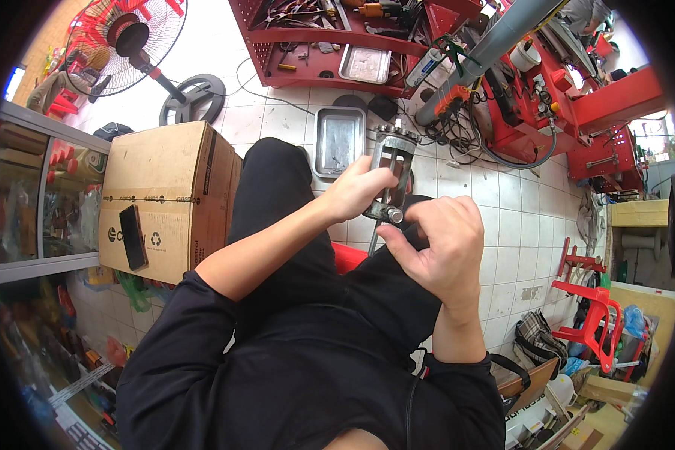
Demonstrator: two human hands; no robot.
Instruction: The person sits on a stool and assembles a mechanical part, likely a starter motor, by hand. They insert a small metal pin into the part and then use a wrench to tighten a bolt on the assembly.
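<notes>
My left hand (358,187) is wrapped round a cylindrical metal part (392,154), held tilted above my lap. The part has long openings in its side, a toothed-looking upper rim and a shiny round stub (394,215) at its lower end. Below it a thin metal rod (374,241) sticks down. Fingers curled, my right hand (448,244) is at this lower end, thumb and forefinger on either side of the stub. The right fingertips are partly hidden, so how firmly they grip does not show.
Beyond my knees a grey metal tray (340,142) lies on the tiled floor. A cardboard box (157,191) with a black phone (133,237) on it stands left. A fan (131,45), a red tool cart (307,36), cables and a red stool (596,322) surround me.
</notes>
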